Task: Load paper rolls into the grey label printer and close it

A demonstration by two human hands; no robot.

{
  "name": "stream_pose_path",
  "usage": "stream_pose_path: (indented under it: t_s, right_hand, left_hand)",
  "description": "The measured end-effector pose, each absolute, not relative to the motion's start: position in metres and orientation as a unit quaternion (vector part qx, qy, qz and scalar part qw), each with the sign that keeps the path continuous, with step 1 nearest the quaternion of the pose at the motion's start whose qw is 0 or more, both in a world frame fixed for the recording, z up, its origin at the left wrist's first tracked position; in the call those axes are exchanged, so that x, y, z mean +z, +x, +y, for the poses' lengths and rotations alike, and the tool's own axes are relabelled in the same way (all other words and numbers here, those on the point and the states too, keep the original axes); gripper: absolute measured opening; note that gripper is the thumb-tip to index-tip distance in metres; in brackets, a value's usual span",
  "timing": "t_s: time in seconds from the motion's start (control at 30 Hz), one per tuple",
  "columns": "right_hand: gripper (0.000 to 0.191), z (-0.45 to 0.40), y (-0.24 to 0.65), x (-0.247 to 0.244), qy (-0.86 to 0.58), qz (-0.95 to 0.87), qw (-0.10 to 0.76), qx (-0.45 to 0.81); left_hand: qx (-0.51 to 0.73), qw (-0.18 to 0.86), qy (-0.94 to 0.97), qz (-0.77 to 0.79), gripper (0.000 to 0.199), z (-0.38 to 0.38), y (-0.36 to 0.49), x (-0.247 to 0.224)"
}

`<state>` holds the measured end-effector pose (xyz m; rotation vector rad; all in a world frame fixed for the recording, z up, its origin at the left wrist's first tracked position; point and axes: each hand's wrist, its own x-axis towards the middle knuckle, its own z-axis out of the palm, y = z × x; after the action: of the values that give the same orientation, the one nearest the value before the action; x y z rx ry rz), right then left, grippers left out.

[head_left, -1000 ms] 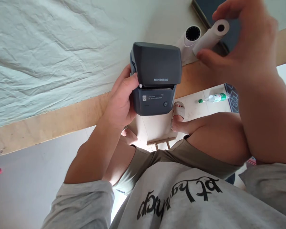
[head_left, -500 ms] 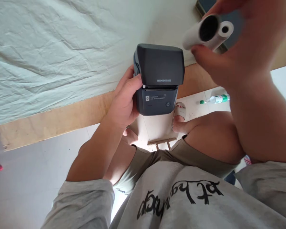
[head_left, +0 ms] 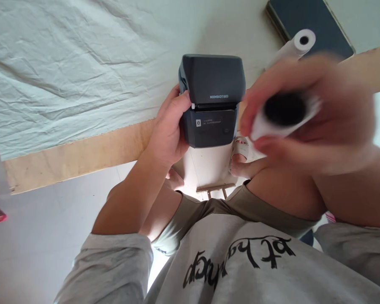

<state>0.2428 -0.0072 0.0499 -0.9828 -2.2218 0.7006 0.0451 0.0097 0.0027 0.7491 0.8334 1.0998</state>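
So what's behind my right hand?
Beyond your right hand, one end of a second white roll and a dark flat object show; the hand hides part of that roll.

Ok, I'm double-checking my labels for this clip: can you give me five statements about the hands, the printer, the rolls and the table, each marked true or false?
1. The left hand holds the dark printer. True.
2. The right hand is empty. False: it holds a white roll with a wide dark core.
3. A narrow-core roll is near the dark flat object. True.
4. The dark flat object is on the floor. False: it is on the cloth-covered table.
5. A wooden strip shows along the table's near edge. True.
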Motion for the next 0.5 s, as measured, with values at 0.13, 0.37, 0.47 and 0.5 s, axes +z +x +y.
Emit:
stream_pose_path:
  t_s: [0.13,0.37,0.47,0.5]
  right_hand:
    - [0.032,-0.011,0.23,0.043,-0.287,-0.896,0.26,0.217]
    - [0.045,0.0,0.238,0.034,-0.364,-0.854,0.366,0.064]
    - [0.052,0.007,0.24,0.028,-0.395,-0.848,0.354,0.013]
    - [0.055,0.009,0.24,0.026,-0.4,-0.847,0.349,0.005]
  left_hand:
    - [0.51,0.711,0.333,0.351,0.009,0.009,0.046,0.002]
    - [0.481,0.716,0.37,0.346,0.019,0.008,0.043,-0.003]
    - [0.462,0.713,0.399,0.344,0.023,0.008,0.041,-0.006]
    - [0.458,0.715,0.405,0.339,0.023,0.008,0.041,-0.006]
